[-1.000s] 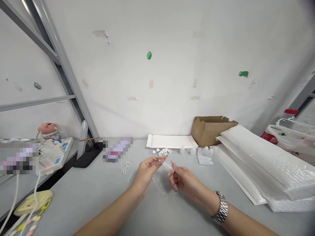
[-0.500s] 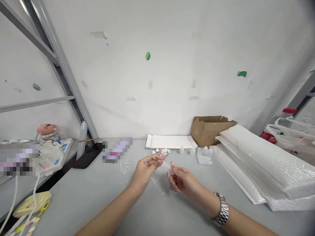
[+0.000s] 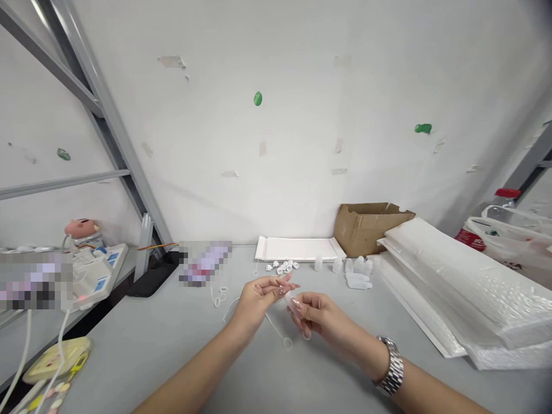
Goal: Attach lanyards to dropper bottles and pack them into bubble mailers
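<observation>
My right hand [image 3: 314, 310] is closed around a small translucent plastic bottle [image 3: 289, 299], its thumb lying along the bottle's side. At the bottle's upper end the fingers of my left hand [image 3: 257, 294] are pinched together; whether a cap is under them is hidden. Behind my hands lies a group of small white caps [image 3: 283, 267]. Several more translucent bottles [image 3: 361, 266] are farther right, some upright and some lying down. Thin white cords with rings [image 3: 287, 343] lie on the table below and left of my hands.
A flat white tray or box [image 3: 302, 248] stands against the wall beside an open cardboard box [image 3: 371, 230]. White bubble mailers [image 3: 470, 282] are stacked at the right. On the left are a blurred purple object [image 3: 209, 263], a black object [image 3: 155, 276] and a metal frame [image 3: 103, 115].
My right hand has turned, its thumb now over the bottle's side, and has come slightly closer to my left hand. My left hand has stayed nearly in place.
</observation>
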Motion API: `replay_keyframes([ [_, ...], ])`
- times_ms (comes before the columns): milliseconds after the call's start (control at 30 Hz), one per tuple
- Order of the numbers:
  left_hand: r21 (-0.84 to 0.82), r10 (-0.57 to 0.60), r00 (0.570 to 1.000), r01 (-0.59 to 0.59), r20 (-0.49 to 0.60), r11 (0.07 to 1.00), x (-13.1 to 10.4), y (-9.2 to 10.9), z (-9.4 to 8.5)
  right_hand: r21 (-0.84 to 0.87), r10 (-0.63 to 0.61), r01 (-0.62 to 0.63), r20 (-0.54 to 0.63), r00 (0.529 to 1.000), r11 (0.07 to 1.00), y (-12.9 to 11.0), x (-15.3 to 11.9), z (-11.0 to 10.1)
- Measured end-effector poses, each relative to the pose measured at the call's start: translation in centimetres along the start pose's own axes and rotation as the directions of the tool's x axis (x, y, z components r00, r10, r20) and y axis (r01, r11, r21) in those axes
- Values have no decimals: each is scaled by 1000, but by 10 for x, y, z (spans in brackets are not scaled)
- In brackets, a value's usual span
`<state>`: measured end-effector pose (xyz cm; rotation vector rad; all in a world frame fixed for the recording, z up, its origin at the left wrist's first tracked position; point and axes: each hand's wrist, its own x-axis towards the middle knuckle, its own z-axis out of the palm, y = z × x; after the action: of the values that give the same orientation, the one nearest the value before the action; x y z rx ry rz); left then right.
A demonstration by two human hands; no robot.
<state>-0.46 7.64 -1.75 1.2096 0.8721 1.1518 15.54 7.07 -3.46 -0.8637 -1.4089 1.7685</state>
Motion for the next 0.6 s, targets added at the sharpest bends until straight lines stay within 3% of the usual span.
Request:
replay_keyframes([
  [67, 3, -2, 1000, 2, 23, 1000, 0, 1, 0, 125, 26, -40, 116, 993, 991, 0, -1, -1],
  [133, 7, -17, 1000, 17, 19, 1000, 0, 1, 0, 142, 25, -45, 141, 990, 989, 0, 0, -2],
  [233, 26, -60, 998, 60, -8, 998, 1, 0, -1, -40, -34, 33, -22, 999, 999, -2, 3, -3],
  [367, 139, -93, 995, 98, -42, 985, 2, -1, -2, -245, -139, 81, -230, 963, 966, -7, 5, -7],
  [600, 266, -9, 990, 46, -138, 963, 5, -2, -4, -297, -158, 79, -251, 955, 952, -9, 4, -12],
])
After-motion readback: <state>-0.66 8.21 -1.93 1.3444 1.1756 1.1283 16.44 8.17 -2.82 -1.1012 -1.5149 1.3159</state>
